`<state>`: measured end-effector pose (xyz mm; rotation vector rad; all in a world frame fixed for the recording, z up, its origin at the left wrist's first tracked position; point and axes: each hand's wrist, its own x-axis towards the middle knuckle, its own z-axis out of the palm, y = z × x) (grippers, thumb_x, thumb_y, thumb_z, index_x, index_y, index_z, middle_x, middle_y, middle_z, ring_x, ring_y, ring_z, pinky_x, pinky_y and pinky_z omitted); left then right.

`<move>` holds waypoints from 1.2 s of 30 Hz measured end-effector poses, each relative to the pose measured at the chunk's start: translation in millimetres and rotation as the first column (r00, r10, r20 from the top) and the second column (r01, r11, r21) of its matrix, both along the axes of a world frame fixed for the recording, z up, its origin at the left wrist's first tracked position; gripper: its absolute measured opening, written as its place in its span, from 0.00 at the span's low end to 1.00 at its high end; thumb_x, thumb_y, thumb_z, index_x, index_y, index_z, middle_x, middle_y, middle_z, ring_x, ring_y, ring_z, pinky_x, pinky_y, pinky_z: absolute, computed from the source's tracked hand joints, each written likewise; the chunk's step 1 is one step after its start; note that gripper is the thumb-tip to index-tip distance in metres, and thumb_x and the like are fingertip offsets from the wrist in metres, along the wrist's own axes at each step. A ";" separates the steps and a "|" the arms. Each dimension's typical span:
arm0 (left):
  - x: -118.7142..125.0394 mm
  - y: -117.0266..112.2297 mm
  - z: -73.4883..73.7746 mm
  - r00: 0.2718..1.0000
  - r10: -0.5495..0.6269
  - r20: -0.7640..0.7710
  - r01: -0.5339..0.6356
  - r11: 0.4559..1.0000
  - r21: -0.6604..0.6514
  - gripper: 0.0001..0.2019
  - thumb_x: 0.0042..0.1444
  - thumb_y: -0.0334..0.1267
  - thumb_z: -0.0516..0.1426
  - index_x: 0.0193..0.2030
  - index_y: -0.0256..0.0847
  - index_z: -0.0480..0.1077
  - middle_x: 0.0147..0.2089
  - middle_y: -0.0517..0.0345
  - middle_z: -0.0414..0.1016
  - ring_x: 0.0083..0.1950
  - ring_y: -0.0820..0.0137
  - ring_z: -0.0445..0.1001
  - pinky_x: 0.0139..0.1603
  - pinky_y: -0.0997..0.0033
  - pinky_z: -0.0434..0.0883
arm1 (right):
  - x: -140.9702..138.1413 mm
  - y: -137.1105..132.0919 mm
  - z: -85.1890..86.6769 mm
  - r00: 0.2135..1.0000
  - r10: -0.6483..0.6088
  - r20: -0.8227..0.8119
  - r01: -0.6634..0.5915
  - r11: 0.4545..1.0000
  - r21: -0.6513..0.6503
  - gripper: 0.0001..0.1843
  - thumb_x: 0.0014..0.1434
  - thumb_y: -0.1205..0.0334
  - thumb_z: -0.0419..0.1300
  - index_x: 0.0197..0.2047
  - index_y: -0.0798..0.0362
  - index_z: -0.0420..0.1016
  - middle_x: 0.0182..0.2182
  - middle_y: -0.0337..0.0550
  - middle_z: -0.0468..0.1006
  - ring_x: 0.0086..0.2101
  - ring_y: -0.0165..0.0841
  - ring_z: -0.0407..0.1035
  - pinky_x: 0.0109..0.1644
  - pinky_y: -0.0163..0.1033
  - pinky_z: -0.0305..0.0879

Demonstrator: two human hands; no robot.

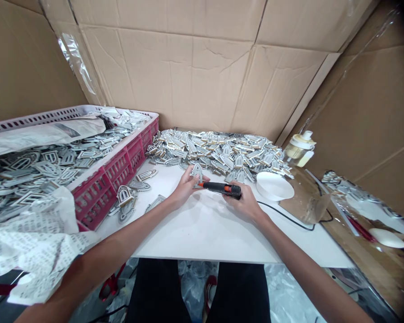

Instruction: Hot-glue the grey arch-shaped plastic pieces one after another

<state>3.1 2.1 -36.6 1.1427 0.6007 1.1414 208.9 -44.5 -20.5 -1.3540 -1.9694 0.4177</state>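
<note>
My left hand (pixel 183 188) pinches a small grey shield-shaped badge (pixel 197 172) and holds it just above the white tabletop (pixel 205 229). My right hand (pixel 244 202) grips a black tool with an orange band (pixel 222 188); its orange tip points left and touches the badge's lower edge. A black cable (pixel 289 217) runs from that hand to the right. Right behind both hands lies a big heap of the same grey badges (pixel 218 152).
A red plastic crate (pixel 121 166) on the left is full of badges and lined with newsprint. Loose badges (pixel 126 195) lie beside it. A white bowl (pixel 274 186), a capped bottle (pixel 299 148) and a plastic-covered side table (pixel 366 224) stand to the right. Cardboard walls enclose the back.
</note>
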 end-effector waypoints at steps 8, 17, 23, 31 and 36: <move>2.4 -2.4 1.6 0.999 0.021 -0.040 -0.020 0.999 0.030 0.18 0.52 0.46 0.57 0.44 0.42 0.58 0.38 0.54 0.75 0.41 0.67 0.74 0.45 0.62 0.68 | -1.3 -1.1 0.8 1.000 -0.030 -0.002 0.030 0.999 -0.030 0.05 0.47 0.63 0.56 0.25 0.54 0.63 0.21 0.35 0.64 0.23 0.28 0.57 0.27 0.34 0.50; 3.4 -3.5 2.6 0.997 0.046 -0.059 -0.043 0.998 0.055 0.18 0.52 0.46 0.57 0.46 0.42 0.58 0.38 0.55 0.74 0.41 0.68 0.74 0.45 0.62 0.68 | 1.9 1.8 -5.9 0.999 -0.024 -0.034 0.023 0.999 -0.047 0.06 0.49 0.61 0.57 0.28 0.54 0.65 0.23 0.37 0.67 0.26 0.29 0.59 0.29 0.34 0.52; 4.0 -4.2 2.9 0.997 0.062 -0.055 -0.059 0.997 0.053 0.19 0.51 0.47 0.58 0.45 0.42 0.59 0.37 0.54 0.75 0.41 0.67 0.74 0.44 0.63 0.69 | 2.1 2.3 -7.9 0.998 -0.027 -0.052 0.024 0.997 -0.071 0.06 0.49 0.60 0.57 0.28 0.54 0.66 0.22 0.36 0.67 0.25 0.29 0.59 0.28 0.33 0.52; 4.6 -4.7 3.9 0.996 0.066 -0.055 -0.063 0.997 0.054 0.19 0.50 0.46 0.59 0.44 0.41 0.58 0.37 0.55 0.75 0.41 0.67 0.74 0.45 0.63 0.68 | 1.8 2.7 -9.1 0.998 -0.035 -0.061 0.030 0.996 -0.082 0.07 0.49 0.60 0.57 0.28 0.55 0.67 0.23 0.37 0.67 0.25 0.29 0.59 0.28 0.33 0.53; 3.7 -3.9 3.6 0.997 0.064 -0.050 -0.061 0.996 0.063 0.19 0.50 0.46 0.59 0.44 0.42 0.58 0.36 0.55 0.74 0.41 0.66 0.74 0.45 0.63 0.68 | 0.7 2.7 -6.3 0.996 -0.028 -0.088 0.017 0.993 -0.119 0.06 0.49 0.60 0.57 0.27 0.55 0.67 0.23 0.36 0.66 0.25 0.29 0.58 0.28 0.34 0.53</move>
